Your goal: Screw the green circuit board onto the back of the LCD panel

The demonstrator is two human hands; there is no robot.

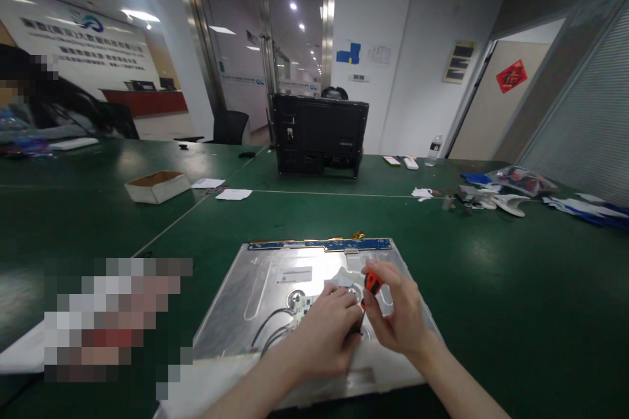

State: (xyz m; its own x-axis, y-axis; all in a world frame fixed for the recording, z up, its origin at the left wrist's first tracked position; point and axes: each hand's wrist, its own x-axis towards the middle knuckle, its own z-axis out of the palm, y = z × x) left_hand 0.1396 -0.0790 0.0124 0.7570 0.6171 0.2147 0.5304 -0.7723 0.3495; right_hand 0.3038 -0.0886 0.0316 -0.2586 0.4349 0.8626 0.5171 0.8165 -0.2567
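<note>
Before me on the table lies a flat silver metal panel (pixel 230 314), apparently the back of a display panel, with a blue circuit strip (pixel 295 245) along its far edge. My right hand (pixel 400 308) pinches the red and black handle of a screwdriver (pixel 373 282), held tilted above the panel. My left hand (pixel 330 321) is curled closed on the panel just left of the screwdriver; what its fingers hold is hidden. Beside the left hand are a small pale circuit board (pixel 303 306) and dark cables (pixel 269 322), partly covered by the hand. A white scrap (pixel 339 275) lies behind the fingers.
On the green table (pixel 491 314), a black monitor (pixel 319 134) stands with its back to me. A shallow box (pixel 157 187) and papers (pixel 234 194) are at left. Metal parts (pixel 474 195), a plastic bag (pixel 523 178) and a bottle (pixel 434 150) are at right. Another person (pixel 63 91) is far left.
</note>
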